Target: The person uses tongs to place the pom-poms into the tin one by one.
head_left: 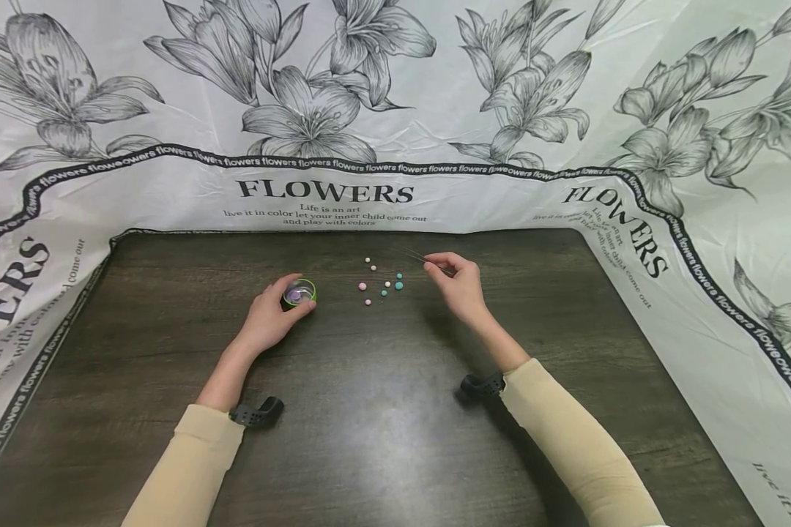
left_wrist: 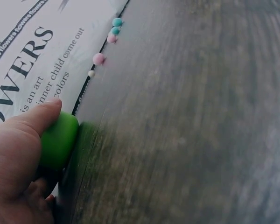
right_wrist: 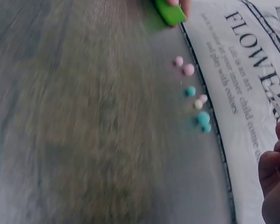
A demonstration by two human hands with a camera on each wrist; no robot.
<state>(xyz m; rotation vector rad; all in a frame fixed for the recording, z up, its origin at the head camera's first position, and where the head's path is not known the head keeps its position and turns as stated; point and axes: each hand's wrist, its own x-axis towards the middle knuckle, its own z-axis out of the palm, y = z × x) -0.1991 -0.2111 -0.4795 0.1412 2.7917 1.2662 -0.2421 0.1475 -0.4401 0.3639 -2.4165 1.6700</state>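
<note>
My left hand [head_left: 266, 320] holds a small round green container [left_wrist: 59, 140] on the table, thumb and fingers around its sides. Something purple shows inside its bright green rim [head_left: 316, 293]. In my right hand [head_left: 461, 287] a thin pair of metal tweezers [head_left: 414, 255] is pinched, its tips pointing left and away from me. Between the hands lie several small round beads: a large teal bead [head_left: 398, 286], a pink bead [head_left: 362, 287] and a cream bead [head_left: 368, 260] among them. The tweezer tips are apart from the beads; nothing can be made out between them.
The dark wood-grain table [head_left: 369, 439] stretches toward me. White cloth [head_left: 488, 205] with flower drawings and lettering stands along its back and both sides. A black wrist strap [head_left: 258, 412] sits by the left cuff, another strap [head_left: 483, 385] by the right.
</note>
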